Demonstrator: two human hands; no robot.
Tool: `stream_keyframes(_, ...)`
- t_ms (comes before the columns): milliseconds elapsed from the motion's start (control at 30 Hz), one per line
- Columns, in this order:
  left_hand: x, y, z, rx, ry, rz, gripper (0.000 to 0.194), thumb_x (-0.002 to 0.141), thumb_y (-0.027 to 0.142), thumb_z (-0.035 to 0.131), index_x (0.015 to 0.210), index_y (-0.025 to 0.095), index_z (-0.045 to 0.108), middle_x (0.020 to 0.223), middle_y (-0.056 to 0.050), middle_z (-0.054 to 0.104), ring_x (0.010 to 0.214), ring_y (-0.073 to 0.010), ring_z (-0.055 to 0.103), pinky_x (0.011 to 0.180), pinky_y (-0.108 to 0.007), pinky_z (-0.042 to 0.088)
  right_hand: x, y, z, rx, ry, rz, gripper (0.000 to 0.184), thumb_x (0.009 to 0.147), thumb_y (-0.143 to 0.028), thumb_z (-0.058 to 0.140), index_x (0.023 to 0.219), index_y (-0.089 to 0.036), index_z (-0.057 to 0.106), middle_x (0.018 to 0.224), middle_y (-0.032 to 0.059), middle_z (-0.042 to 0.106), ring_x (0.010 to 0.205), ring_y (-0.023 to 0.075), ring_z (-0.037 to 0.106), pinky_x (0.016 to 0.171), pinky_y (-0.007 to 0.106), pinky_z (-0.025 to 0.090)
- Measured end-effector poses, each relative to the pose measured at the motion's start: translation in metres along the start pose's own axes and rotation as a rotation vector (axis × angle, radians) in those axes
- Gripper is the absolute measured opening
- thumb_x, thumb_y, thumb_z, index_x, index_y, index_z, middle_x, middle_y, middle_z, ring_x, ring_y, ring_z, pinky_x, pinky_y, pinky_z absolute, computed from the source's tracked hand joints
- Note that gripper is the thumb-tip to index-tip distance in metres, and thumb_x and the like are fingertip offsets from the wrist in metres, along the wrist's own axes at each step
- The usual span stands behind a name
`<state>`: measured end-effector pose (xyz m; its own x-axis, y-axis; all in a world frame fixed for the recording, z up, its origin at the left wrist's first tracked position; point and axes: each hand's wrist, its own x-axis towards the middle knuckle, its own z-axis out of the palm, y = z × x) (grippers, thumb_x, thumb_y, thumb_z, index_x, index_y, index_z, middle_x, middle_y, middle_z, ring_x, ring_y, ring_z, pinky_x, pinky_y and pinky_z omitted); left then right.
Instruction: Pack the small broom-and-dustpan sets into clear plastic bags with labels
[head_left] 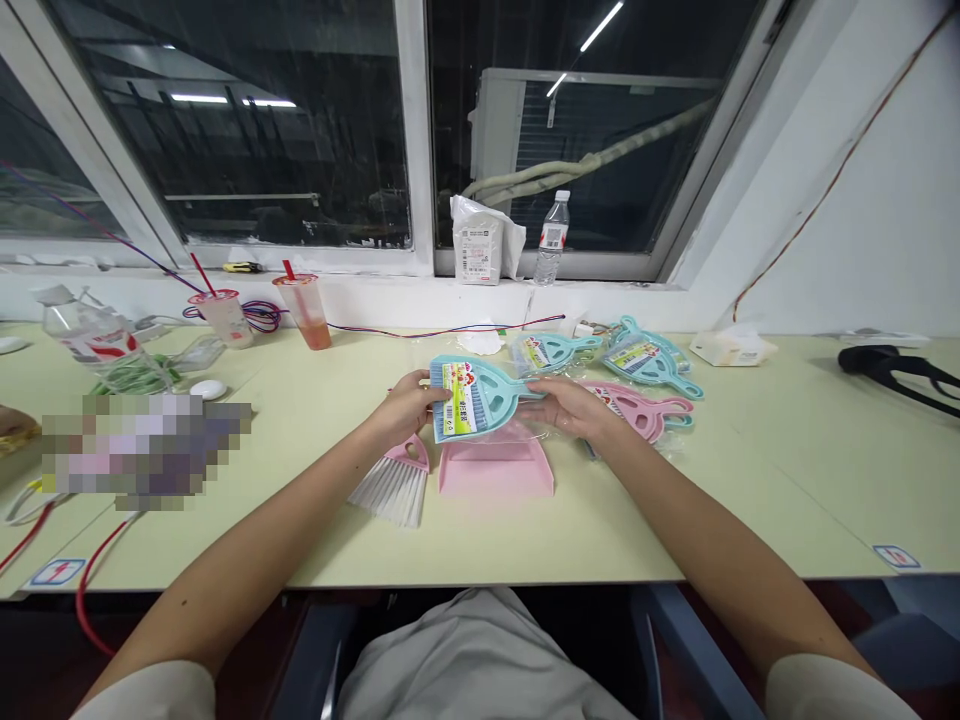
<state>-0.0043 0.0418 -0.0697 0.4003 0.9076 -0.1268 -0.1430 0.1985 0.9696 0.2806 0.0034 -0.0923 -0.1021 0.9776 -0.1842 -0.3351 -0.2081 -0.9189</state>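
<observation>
Between my two hands hangs a light-blue dustpan and brush set (491,398) with a yellow and white label. My left hand (409,408) grips its bristle end, thumb over the label. At the handle end, my right hand (566,405) is closed around the grip. Below it on the table stand a pink dustpan (495,468) and, to its left, a pink brush (394,485) with white bristles, its handle partly hidden. Just beyond my right hand lie a wrapped pink set (637,410) and wrapped blue sets (559,350) (649,358).
Two drink cups (304,310) (223,318) and a large bottle (97,340) stand at the back left. Another person's hand (15,425) shows at the left edge. A tissue pack (731,345) and a black strapped item (900,375) lie right. On the sill is a water bottle (553,240).
</observation>
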Motion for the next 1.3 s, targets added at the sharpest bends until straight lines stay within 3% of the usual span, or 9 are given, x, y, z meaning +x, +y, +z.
stream_keyframes(133, -0.001, 0.003, 0.003, -0.038, -0.011, 0.009, 0.035, 0.078, 0.017, 0.076, 0.109, 0.014, 0.060, 0.096, -0.013, 0.075, 0.081, -0.0241, 0.074, 0.070, -0.035, 0.060, -0.002, 0.000, 0.004, 0.016, -0.043, 0.007, 0.016, 0.095, -0.013, 0.063, 0.111, -0.013, 0.065, 0.101, 0.0125, 0.077, 0.085, 0.0223, 0.078, 0.074, 0.033, 0.067)
stream_keyframes(233, -0.002, 0.006, 0.003, -0.114, -0.014, 0.014, 0.024, 0.086, 0.025, 0.067, 0.106, 0.014, 0.064, 0.092, -0.010, 0.073, 0.078, -0.0208, 0.071, 0.067, -0.031, 0.059, -0.001, 0.000, 0.007, 0.081, 0.016, 0.032, 0.017, 0.102, -0.025, 0.056, 0.113, -0.014, 0.063, 0.097, 0.0119, 0.077, 0.082, 0.0219, 0.078, 0.069, 0.033, 0.067)
stream_keyframes(333, -0.001, 0.009, 0.002, -0.177, -0.019, -0.069, 0.023, 0.089, 0.027, 0.059, 0.105, 0.012, 0.066, 0.088, -0.011, 0.071, 0.077, -0.0225, 0.070, 0.067, -0.033, 0.059, 0.000, 0.000, 0.009, 0.142, 0.090, 0.030, 0.021, 0.105, -0.034, 0.051, 0.111, -0.016, 0.061, 0.090, 0.0088, 0.077, 0.078, 0.0208, 0.077, 0.065, 0.032, 0.067)
stream_keyframes(567, 0.002, 0.007, -0.008, -0.229, -0.157, -0.187, 0.029, 0.090, 0.031, 0.056, 0.107, 0.011, 0.069, 0.101, -0.017, 0.073, 0.094, -0.0317, 0.072, 0.081, -0.044, 0.060, 0.003, -0.001, 0.007, 0.203, 0.158, -0.012, 0.012, 0.105, -0.027, 0.053, 0.107, -0.018, 0.060, 0.086, 0.0044, 0.075, 0.072, 0.0162, 0.075, 0.064, 0.027, 0.067)
stream_keyframes(767, 0.006, 0.000, -0.015, -0.202, -0.214, -0.128, 0.032, 0.090, 0.030, 0.064, 0.116, 0.013, 0.071, 0.116, -0.016, 0.074, 0.109, -0.0310, 0.071, 0.092, -0.042, 0.058, 0.006, 0.001, 0.006, 0.228, 0.179, 0.035, 0.012, 0.104, -0.024, 0.052, 0.107, -0.017, 0.062, 0.089, 0.0068, 0.075, 0.075, 0.0165, 0.075, 0.065, 0.026, 0.067)
stream_keyframes(867, 0.007, -0.001, -0.015, -0.219, -0.222, -0.132, 0.028, 0.091, 0.029, 0.064, 0.112, 0.012, 0.072, 0.113, -0.017, 0.075, 0.104, -0.0286, 0.072, 0.091, -0.040, 0.059, 0.004, 0.000, 0.007, 0.194, 0.153, 0.027, 0.016, 0.105, -0.026, 0.052, 0.108, -0.016, 0.063, 0.085, 0.0064, 0.075, 0.077, 0.0173, 0.075, 0.070, 0.030, 0.067)
stream_keyframes(1133, 0.010, -0.002, -0.012, -0.174, -0.087, -0.073, 0.018, 0.093, 0.025, 0.068, 0.099, 0.009, 0.074, 0.085, -0.012, 0.077, 0.077, -0.0204, 0.072, 0.069, -0.029, 0.060, -0.009, -0.010, 0.004, 0.019, 0.010, 0.027, 0.036, 0.106, -0.043, 0.048, 0.113, -0.012, 0.066, 0.090, 0.0123, 0.077, 0.087, 0.0260, 0.078, 0.082, 0.046, 0.066)
stream_keyframes(1300, 0.014, -0.008, -0.018, -0.154, -0.039, 0.011, 0.022, 0.084, 0.028, 0.080, 0.094, 0.010, 0.073, 0.083, -0.011, 0.075, 0.073, -0.0170, 0.071, 0.065, -0.025, 0.057, -0.012, -0.017, -0.013, -0.126, -0.131, -0.001, 0.022, 0.102, -0.021, 0.054, 0.118, -0.013, 0.068, 0.101, 0.0127, 0.077, 0.078, 0.0218, 0.078, 0.069, 0.036, 0.067)
